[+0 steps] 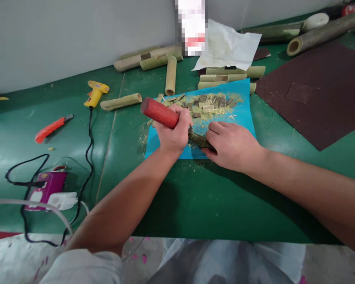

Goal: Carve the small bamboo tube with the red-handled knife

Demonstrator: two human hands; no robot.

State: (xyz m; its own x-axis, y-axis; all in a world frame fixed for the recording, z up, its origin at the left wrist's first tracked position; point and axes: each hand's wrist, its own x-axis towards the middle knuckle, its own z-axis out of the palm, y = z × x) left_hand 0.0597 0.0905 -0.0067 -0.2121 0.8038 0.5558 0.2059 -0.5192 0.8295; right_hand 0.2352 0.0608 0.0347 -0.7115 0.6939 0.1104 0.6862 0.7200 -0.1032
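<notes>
My left hand [176, 132] is closed around a carving tool with a thick red wooden handle [160, 113]. The handle slants up to the left, and a little metal shows below my fist, while the rest of the blade is hidden. A dark green bamboo piece [198, 139] lies under the tool's lower end, with pale rectangular lines on its surface. My right hand [232, 146] grips its right end and covers that part. Both hands rest over a blue sheet [242, 118], where bamboo chips [208, 107] and pale shavings are heaped beyond my fingers.
Cut bamboo tubes [171, 75] lie along the back. A yellow glue gun [96, 92], an orange utility knife [51, 129] and a purple power strip [47, 187] with cords are at left. A brown sheet [316, 94] lies right, white paper [227, 45] behind.
</notes>
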